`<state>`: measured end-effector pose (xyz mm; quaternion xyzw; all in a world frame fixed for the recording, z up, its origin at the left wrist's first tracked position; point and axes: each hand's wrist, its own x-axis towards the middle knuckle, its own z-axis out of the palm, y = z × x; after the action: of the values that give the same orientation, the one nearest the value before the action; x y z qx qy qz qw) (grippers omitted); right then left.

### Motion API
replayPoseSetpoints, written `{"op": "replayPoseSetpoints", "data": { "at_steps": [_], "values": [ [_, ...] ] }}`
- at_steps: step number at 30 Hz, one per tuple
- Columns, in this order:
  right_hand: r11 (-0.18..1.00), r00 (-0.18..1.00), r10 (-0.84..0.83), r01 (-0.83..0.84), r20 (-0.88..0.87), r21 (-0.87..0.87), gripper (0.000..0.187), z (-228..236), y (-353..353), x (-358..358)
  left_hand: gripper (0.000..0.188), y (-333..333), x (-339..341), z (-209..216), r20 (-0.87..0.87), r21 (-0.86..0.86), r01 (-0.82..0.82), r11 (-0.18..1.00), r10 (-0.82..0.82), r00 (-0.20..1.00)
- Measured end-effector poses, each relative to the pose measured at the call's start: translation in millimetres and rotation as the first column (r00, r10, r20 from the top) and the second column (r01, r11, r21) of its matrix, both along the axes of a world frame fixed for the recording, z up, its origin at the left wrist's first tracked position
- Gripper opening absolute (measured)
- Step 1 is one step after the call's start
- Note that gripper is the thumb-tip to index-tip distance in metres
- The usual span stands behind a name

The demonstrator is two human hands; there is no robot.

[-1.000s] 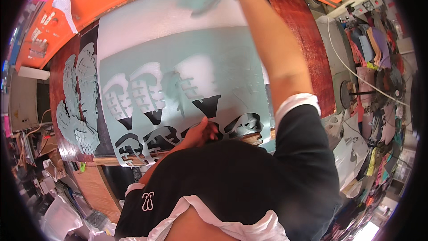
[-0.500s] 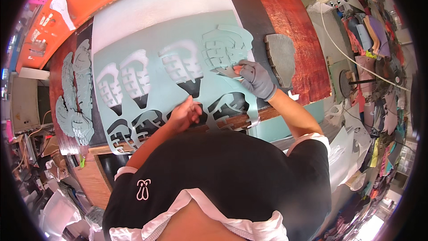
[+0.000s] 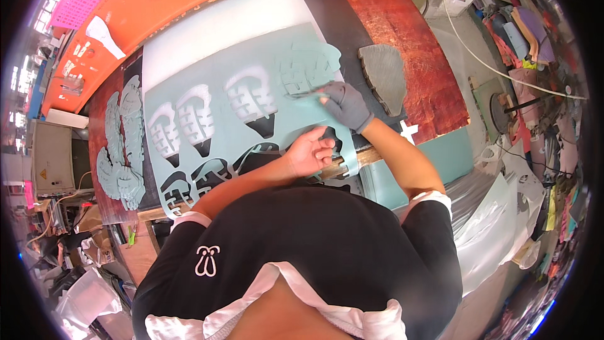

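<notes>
In the head view, a large pale teal sheet of thin flexible material lies flat on a dark work surface, already cut through in many places: several sole-shaped openings with ribbed patterns show along its middle and lower edge, so much of the cutting out looks done, while the broad upper part of the sheet is uncut. The right hand, in a grey glove, is closed on the edge of a teal sole-shaped cut piece at the sheet's upper right corner, apparently lifting it free. The bare left hand presses down with curled fingers on the sheet's lower edge near a wooden strip, holding nothing that can be made out. To the right, a grey sole-shaped piece lies apart on the reddish wooden board. At far left, a stack of teal cut sole pieces is piled, which suggests finished parts gathered there.
</notes>
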<state>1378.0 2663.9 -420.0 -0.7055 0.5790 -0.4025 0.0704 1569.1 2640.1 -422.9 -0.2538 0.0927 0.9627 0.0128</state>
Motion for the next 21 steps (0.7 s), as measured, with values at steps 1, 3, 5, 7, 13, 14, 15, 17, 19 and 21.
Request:
{"op": "replayPoseSetpoints", "data": {
  "at_steps": [1, 3, 5, 7, 13, 14, 15, 17, 19, 21],
  "values": [
    [0.999, 0.999, 0.039, -0.04, -0.03, -0.012, 0.027, 1.1, 2.3, -0.9, 0.013, -1.2, -3.9, -7.0, -0.061, 0.051, -0.037, 0.998, 0.04, 0.997],
    [0.994, 0.985, 0.087, -0.096, -0.147, -0.06, 0.032, 5.1, 8.0, -2.8, 0.006, -6.1, -6.6, -16.8, -0.165, 0.119, -0.076, 0.99, 0.096, 0.982],
    [0.986, 0.968, 0.146, -0.158, -0.204, -0.048, 0.044, 11.7, 11.1, -4.5, 0.008, -9.1, -5.6, -21.9, -0.295, 0.144, -0.059, 0.988, 0.099, 0.95],
    [0.981, 0.973, 0.186, -0.175, -0.139, 0.082, 0.045, 19.6, 9.9, -7.2, 0.012, -10.7, -4.8, -23.7, -0.369, 0.154, -0.04, 0.987, 0.095, 0.924],
    [0.941, 0.929, 0.294, -0.24, -0.223, 0.24, 0.05, 36.2, -4.9, -15.1, 0.016, -7.8, -7.5, -23.9, -0.263, 0.109, -0.115, 0.987, 0.14, 0.955],
    [0.937, 0.922, 0.305, -0.245, -0.239, 0.249, 0.05, 36.9, -6.1, -15.7, 0.017, -8.4, -7.1, -24.6, -0.29, 0.109, -0.122, 0.987, 0.148, 0.946],
    [0.933, 0.915, 0.315, -0.249, -0.253, 0.259, 0.051, 37.3, -7.0, -16.5, 0.018, -9.6, -6.9, -25.6, -0.323, 0.127, -0.108, 0.986, 0.144, 0.935],
    [0.93, 0.91, 0.323, -0.255, -0.26, 0.263, 0.049, 37.4, -7.9, -17.2, 0.013, -11.3, -6.1, -27.9, -0.374, 0.134, -0.086, 0.987, 0.131, 0.918],
    [0.935, 0.917, 0.316, -0.257, -0.245, 0.245, 0.044, 38.0, -9.2, -17.2, 0.014, -12.0, -6.6, -27.8, -0.431, 0.152, -0.073, 0.986, 0.133, 0.893],
    [0.928, 0.935, 0.322, -0.281, -0.148, 0.245, 0.037, 39.7, -13.1, -16.2, 0.018, -11.8, -6.8, -22.3, -0.545, 0.171, -0.059, 0.983, 0.144, 0.826]
  ]
}}
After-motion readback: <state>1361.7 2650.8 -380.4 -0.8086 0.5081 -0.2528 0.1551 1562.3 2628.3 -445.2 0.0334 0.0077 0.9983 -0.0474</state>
